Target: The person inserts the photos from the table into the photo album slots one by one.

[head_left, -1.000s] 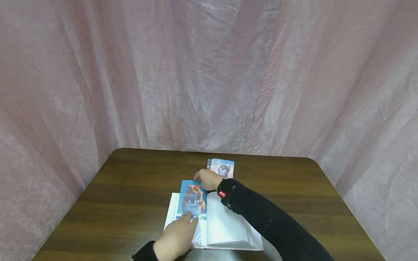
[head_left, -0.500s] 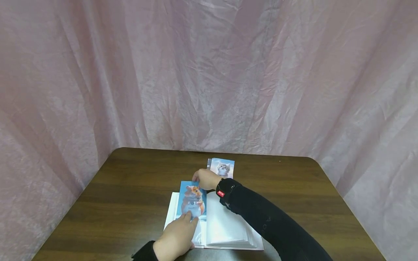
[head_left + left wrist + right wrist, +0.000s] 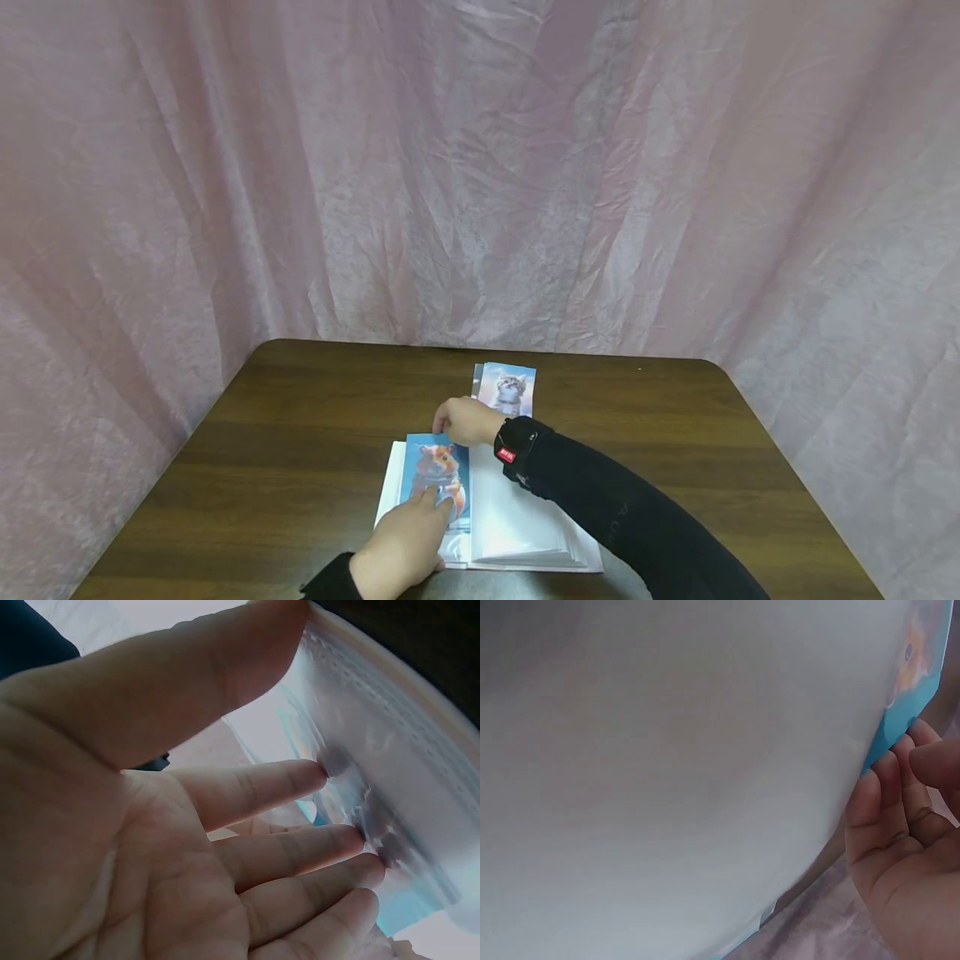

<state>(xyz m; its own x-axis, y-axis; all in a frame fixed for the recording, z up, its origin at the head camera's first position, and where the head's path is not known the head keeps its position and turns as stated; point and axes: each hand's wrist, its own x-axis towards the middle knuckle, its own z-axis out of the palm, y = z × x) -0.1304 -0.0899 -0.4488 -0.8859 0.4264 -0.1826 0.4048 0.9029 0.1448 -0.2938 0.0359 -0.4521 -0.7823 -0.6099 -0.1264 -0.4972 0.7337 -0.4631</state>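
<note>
A blue picture card with a hamster in a jar (image 3: 438, 467) lies on the left page of an open white photo album (image 3: 517, 508). My right hand (image 3: 468, 421) is at its top edge, fingers curled there. In the right wrist view, the fingertips (image 3: 889, 769) meet the blue edge of the card; the album's right-hand page hides much of that view. My left hand (image 3: 405, 533) rests on the lower part of the card and page with its fingers extended. The left wrist view has those fingertips against the clear plastic pocket (image 3: 375, 735), the card's blue behind it.
Beyond the album, a kitten picture card (image 3: 508, 390) lies over another card, partly behind my right hand. The brown wooden table (image 3: 300, 425) extends around the album. Behind it hangs a pink curtain (image 3: 480, 183).
The hamster card has slid down toward my left hand, and my right hand has moved down and slightly left with it. My left hand has hardly moved.
</note>
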